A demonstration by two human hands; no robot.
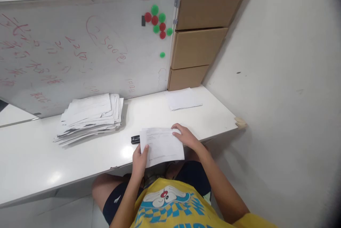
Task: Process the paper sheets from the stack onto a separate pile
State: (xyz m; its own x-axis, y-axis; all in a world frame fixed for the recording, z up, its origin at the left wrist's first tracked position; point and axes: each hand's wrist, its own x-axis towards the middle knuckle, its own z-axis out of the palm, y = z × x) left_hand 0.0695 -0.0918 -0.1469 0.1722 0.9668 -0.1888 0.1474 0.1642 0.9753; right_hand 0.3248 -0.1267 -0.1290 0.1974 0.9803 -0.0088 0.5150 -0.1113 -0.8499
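Note:
Several printed sheets of paper (pixel 163 148) are held between my two hands at the front edge of the table, partly out over my lap. My left hand (pixel 140 158) grips their left side, thumb on top and fingers beneath. At the upper right corner, my right hand (pixel 183 135) is closed on the same sheets, with its thumb and index finger at the edge. A black object (pixel 135 139), perhaps a stapler, pokes out from behind the papers on the left; most of it is hidden.
A tall, uneven stack of papers (pixel 89 117) lies on the white table (pixel 144 112) to the left. Farther back on the right is a thinner pile of sheets (pixel 184 99). Behind stand a whiteboard (pixel 106 68) with magnets and stacked cardboard boxes (pixel 198 48). A wall (pixel 279 78) bounds the right.

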